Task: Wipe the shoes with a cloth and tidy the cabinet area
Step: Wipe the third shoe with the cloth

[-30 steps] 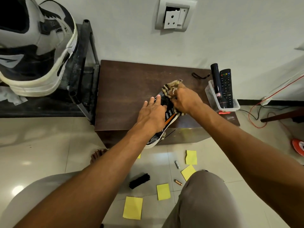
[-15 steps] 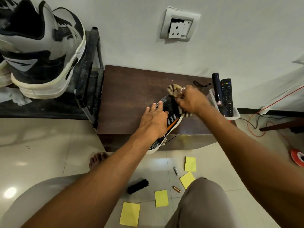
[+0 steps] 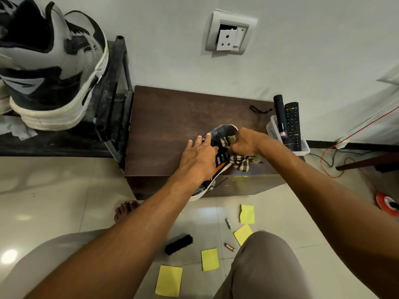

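Observation:
A dark sneaker [image 3: 223, 131] with an orange stripe and white sole lies on the low brown cabinet [image 3: 172, 126], its heel hanging over the front edge. My left hand [image 3: 199, 155] presses flat on the shoe's middle with straight fingers. My right hand [image 3: 246, 142] grips a bunched checked cloth [image 3: 243, 161] against the shoe's right side, just behind the toe. The shoe's laces and middle are hidden under my hands. A larger grey, black and white sneaker [image 3: 51, 72] stands on a dark rack at the upper left.
A clear tray [image 3: 305, 147] at the cabinet's right end holds a remote [image 3: 292, 124] and a black bottle [image 3: 280, 117]. On the tiled floor lie several yellow sticky notes [image 3: 169, 280], two batteries [image 3: 228, 223] and a black brush [image 3: 179, 244]. Cables [image 3: 330, 160] run at the right.
My right hand has drawn the cloth back from the shoe's toe toward me along its right side, uncovering the toe. My left hand stays pressed on the shoe.

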The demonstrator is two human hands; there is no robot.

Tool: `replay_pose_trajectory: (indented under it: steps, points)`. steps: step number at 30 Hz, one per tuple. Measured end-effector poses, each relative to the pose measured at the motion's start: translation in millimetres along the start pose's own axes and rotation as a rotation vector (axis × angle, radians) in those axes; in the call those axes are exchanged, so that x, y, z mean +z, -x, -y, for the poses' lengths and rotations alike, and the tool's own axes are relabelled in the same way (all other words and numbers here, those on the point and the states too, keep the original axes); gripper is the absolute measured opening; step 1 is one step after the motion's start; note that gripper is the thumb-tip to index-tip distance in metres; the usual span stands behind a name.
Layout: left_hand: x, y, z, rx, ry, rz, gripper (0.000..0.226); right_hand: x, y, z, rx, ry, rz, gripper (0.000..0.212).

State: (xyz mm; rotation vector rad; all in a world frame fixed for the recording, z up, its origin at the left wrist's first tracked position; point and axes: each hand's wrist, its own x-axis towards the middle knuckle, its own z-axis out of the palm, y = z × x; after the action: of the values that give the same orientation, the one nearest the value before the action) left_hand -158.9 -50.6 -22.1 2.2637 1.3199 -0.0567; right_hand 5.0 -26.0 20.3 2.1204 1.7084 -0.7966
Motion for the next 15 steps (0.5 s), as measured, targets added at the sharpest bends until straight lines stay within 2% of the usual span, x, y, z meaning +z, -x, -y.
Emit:
replay_pose_trajectory:
  steps: [2, 3, 6, 8, 15]
  points:
    - [0.0, 0.3, 1.2, 0.005, 0.005, 0.003, 0.057, -11.4, 0.2, -2.5, -0.024, -0.027, 0.032, 0.016]
    - [-0.3, 0.2, 2.0, 0.01, 0.008, 0.004, 0.058, -15.2, -2.5, -4.6, -0.029, -0.056, -0.016, 0.018]
    - [-1.1, 0.0, 3.3, 0.018, 0.007, 0.007, 0.059, -10.7, -13.8, -8.1, -0.014, -0.097, -0.358, 0.023]
    - [-1.2, 0.1, 2.6, 0.021, 0.005, 0.01, 0.06, 5.2, -18.4, -7.2, -0.016, -0.035, -0.459, 0.028]
    - [-1.5, 0.4, -0.2, 0.014, 0.018, 0.013, 0.059, 17.4, -22.7, -15.6, -0.034, 0.139, -0.291, 0.031]
